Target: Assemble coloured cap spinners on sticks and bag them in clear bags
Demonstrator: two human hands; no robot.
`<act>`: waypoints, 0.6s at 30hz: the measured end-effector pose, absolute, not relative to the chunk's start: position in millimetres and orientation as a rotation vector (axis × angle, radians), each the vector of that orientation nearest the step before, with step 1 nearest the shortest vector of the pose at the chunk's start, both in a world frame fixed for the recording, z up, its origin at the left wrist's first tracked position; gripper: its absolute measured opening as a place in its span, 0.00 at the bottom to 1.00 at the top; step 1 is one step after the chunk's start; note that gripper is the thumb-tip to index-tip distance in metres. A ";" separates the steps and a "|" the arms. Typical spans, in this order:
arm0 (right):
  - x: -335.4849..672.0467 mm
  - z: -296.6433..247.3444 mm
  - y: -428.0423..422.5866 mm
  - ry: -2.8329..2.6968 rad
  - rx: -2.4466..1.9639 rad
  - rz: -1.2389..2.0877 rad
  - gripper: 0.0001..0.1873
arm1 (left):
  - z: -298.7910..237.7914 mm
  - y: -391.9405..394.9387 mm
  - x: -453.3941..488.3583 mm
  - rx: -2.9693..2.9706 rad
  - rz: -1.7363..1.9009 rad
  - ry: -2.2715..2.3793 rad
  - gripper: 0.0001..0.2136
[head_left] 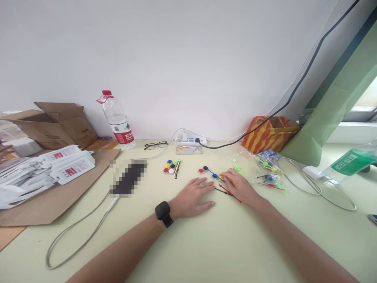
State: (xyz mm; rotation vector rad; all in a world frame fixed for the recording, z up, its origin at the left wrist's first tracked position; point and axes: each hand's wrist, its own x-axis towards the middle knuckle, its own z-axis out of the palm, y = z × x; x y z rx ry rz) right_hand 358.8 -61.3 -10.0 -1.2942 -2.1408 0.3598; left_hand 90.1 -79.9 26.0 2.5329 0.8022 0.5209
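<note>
My left hand (196,198) lies flat on the table with its fingers spread, holding nothing; a ring and a black watch (163,213) are on it. Its fingertips are close to small plastic discs. My right hand (240,186) is closed in a pinch over a yellow disc (221,178) and a blue pointer (211,172); what sits between its fingers I cannot make out. A blue disc (215,176), a black disc (205,168) and a red disc (200,171) lie beside them. Near my right palm are a red arrow (224,188) and a black pointer (219,190).
Several coloured discs (166,166) and sticks (178,169) lie further left. Bagged pieces (269,181) are on the right, before a striped bag (260,135). At the back stand a power strip (191,141), glasses (156,145) and a water bottle (119,122). A cable (73,224) loops left.
</note>
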 end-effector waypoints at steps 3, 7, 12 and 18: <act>359.2 -7.5 -63.1 -2.157 -1.304 0.353 0.17 | 26.5 -79.3 90.5 2.556 0.494 0.833 0.27; 356.3 -6.3 -64.4 -2.165 -1.312 0.353 0.18 | 25.1 -78.2 90.7 2.563 0.507 0.801 0.27; 356.9 -6.7 -63.6 -2.132 -1.374 0.297 0.13 | 22.2 -77.8 89.2 2.504 0.543 0.772 0.27; 355.5 8.0 -72.8 -1.920 -1.454 0.170 0.14 | 27.3 -73.0 87.4 2.061 0.772 0.805 0.26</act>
